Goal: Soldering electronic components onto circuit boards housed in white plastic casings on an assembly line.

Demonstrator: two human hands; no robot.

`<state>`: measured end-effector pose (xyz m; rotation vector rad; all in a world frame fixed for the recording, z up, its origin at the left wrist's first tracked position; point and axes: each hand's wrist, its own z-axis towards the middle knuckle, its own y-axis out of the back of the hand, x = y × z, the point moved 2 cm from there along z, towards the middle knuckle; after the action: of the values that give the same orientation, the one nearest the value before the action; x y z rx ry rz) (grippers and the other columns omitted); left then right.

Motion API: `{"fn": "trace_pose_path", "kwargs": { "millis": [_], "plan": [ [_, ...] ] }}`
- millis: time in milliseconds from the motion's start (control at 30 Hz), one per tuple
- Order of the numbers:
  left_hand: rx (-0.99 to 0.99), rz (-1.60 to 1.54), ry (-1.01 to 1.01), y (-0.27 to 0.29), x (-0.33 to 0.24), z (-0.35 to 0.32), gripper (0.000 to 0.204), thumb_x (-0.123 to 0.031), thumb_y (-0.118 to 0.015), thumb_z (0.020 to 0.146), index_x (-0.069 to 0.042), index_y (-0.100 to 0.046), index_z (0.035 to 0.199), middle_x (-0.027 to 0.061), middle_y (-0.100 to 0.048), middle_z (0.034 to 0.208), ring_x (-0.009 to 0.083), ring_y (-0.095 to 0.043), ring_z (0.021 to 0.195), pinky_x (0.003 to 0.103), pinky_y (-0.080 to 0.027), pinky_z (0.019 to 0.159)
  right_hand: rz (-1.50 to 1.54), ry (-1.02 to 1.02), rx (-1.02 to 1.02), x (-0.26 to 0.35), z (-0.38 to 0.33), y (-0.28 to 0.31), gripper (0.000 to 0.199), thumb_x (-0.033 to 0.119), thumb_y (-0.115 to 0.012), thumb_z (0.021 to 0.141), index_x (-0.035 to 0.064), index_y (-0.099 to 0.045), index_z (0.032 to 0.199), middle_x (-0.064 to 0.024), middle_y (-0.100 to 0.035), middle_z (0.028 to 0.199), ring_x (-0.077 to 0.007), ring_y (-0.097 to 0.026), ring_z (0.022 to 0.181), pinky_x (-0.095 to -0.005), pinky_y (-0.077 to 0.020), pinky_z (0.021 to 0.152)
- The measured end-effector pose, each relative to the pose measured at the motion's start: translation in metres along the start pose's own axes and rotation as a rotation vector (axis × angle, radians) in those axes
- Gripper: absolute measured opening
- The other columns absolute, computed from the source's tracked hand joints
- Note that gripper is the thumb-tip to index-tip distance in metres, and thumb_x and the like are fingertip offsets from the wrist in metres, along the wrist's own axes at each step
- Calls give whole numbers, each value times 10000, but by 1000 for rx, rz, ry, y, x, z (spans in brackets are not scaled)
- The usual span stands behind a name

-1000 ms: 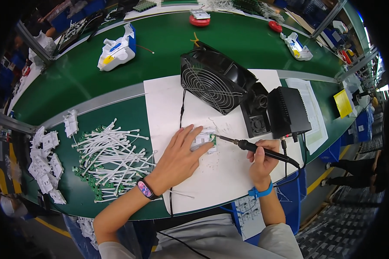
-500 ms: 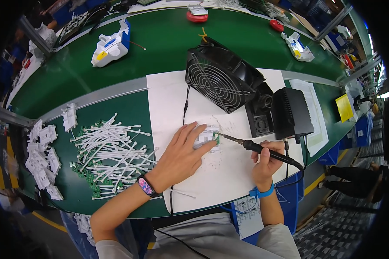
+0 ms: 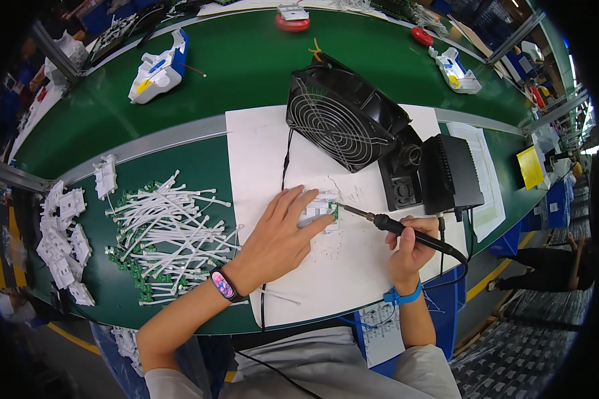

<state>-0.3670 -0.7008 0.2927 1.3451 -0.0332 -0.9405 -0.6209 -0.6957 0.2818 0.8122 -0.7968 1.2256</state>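
My left hand [image 3: 281,241] lies on the white mat, its fingers and thumb holding down a white plastic part [image 3: 321,199]. At that part's right edge sits a small green circuit board [image 3: 334,212], partly covered by my thumb. My right hand [image 3: 411,256] is closed around the black handle of a soldering iron [image 3: 396,228]. The iron's metal tip points left and reaches the board's upper edge; whether they touch, I cannot tell. Left of my left hand is a pile of white cable leads [image 3: 173,236] with small green boards at their ends.
More white plastic parts [image 3: 63,243] are heaped at the far left. A black fan [image 3: 343,116] stands behind my hands, with an iron stand [image 3: 400,183] and black soldering station [image 3: 451,174] to its right. Blue-and-white housings [image 3: 161,68] lie on the green belt [image 3: 239,63] beyond.
The housings and red pieces on the green belt have shifted left. The iron's tip has moved very slightly to the right. My left hand stays in place on the white part.
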Motion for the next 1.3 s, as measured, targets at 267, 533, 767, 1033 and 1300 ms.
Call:
{"fn": "trace_pose_path", "kwargs": {
  "millis": [267, 533, 767, 1033, 1300],
  "plan": [
    [-19, -10, -6, 0, 0, 0, 466, -14, -654, 813, -124, -649, 1266, 189, -442, 1477, 414, -384, 1391, 490, -364, 1145, -18, 11, -7, 0, 0, 0, 200, 198, -564, 1033, 27, -462, 1009, -92, -543, 727, -125, -541, 541, -215, -402, 457],
    [-27, -12, -6, 0, 1, -2, 461, -18, -647, 821, -119, -644, 1270, 186, -446, 1473, 414, -387, 1388, 489, -363, 1146, -49, 59, 26, 3, -1, -2, 199, 198, -566, 1029, 37, -455, 994, -86, -547, 732, -106, -535, 538, -205, -404, 466],
    [-44, 12, 11, -2, -1, -1, 531, -23, -634, 835, -111, -600, 1357, 181, -463, 1462, 397, -405, 1377, 482, -368, 1147, -41, 19, 15, -1, -1, 0, 203, 204, -565, 1025, 37, -454, 992, -89, -557, 760, -91, -520, 531, -191, -389, 467],
    [36, 59, -9, -1, -3, 3, 573, 44, -594, 844, -99, -587, 1399, 200, -438, 1499, 414, -396, 1401, 475, -345, 1176, -10, 32, -99, 5, -6, 5, 248, 242, -580, 1012, 30, -454, 979, -79, -527, 716, -89, -475, 522, -192, -361, 466],
    [115, -81, 45, 5, -2, 5, 755, 158, -571, 728, -110, -560, 1433, 217, -376, 1549, 444, -308, 1472, 491, -316, 1211, 139, -53, 33, 2, -7, 6, 239, 212, -601, 1006, 11, -472, 1010, -88, -572, 754, -95, -522, 594, -221, -422, 538]
  ]
}}
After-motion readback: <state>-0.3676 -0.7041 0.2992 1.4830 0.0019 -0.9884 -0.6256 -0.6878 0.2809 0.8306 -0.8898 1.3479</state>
